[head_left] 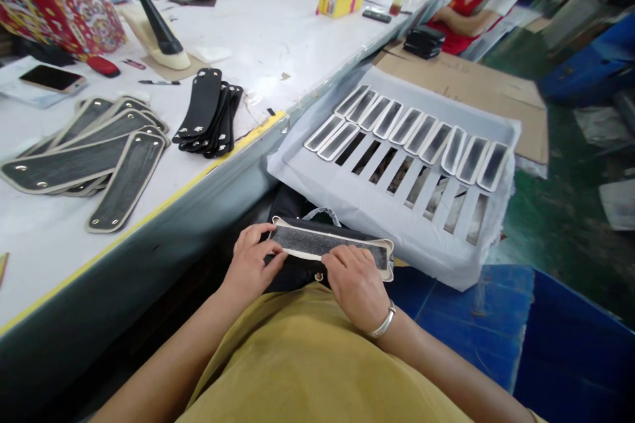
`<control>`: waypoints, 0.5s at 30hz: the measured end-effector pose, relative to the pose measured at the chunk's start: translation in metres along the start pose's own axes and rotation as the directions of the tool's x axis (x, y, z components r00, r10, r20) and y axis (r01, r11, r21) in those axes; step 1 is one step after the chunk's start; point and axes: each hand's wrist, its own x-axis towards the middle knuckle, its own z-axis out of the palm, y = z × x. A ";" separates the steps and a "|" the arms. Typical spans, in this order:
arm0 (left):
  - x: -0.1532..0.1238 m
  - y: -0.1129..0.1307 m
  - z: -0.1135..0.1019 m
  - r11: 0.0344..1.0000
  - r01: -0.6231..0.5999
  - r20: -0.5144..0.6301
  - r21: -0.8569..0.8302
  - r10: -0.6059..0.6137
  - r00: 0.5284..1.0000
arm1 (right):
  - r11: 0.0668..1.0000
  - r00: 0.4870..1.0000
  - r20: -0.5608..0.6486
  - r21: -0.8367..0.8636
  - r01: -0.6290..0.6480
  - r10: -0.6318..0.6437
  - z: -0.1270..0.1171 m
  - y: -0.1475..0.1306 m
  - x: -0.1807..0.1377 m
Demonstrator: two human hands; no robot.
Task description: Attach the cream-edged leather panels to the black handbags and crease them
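Head view: a long black piece (330,240) lies across the person's lap, just toward six o'clock of the picture's middle, and the step in hand looks like settling its grey panel (303,240) within the pale edging (303,255). Done well, this would mean keeping one end steady while fingertips work along the near rim bit by bit, pressing evenly so the edging neither puckers nor rides over the panel. The three o'clock end probably deserves most care, since the edging flares there.

Left hand (251,258), at nine o'clock on the piece, has thumb and fingertips closed on that end. Right hand (358,284), toward four o'clock, bends its fingers over the near rim; whether it pinches or merely presses I cannot tell.

The piece is narrow, the panel dull and dark, the edging creamy and wavy. A gold-toned fitting (319,276) shows at six o'clock; a clear loop (323,209) arches at twelve. Toward two o'clock, pale-edged strips (409,125) lie on a white sheet (337,188); toward ten, the worktop (278,46) carries studded panels (126,185).
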 end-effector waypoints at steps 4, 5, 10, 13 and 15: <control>0.004 0.005 0.000 1.000 0.024 0.015 0.013 -0.024 1.000 | 0.987 0.985 -0.063 0.025 0.161 -0.159 0.010 -0.001 -0.001; 0.004 0.006 -0.001 0.999 0.028 0.021 0.015 -0.029 0.999 | 0.979 0.977 -0.079 0.029 0.201 -0.198 0.012 -0.001 -0.002; 0.007 0.010 -0.003 0.999 0.034 0.037 0.013 -0.034 0.999 | 0.965 0.961 -0.089 0.000 0.262 -0.261 0.022 -0.001 -0.009; 0.008 0.011 -0.002 0.999 0.043 0.029 0.019 -0.044 0.999 | 0.967 0.964 -0.070 -0.041 0.253 -0.255 0.025 -0.002 -0.010; 0.008 0.012 -0.002 0.998 0.044 0.014 0.038 -0.045 0.999 | 0.966 0.965 -0.068 -0.074 0.247 -0.252 0.025 -0.004 -0.009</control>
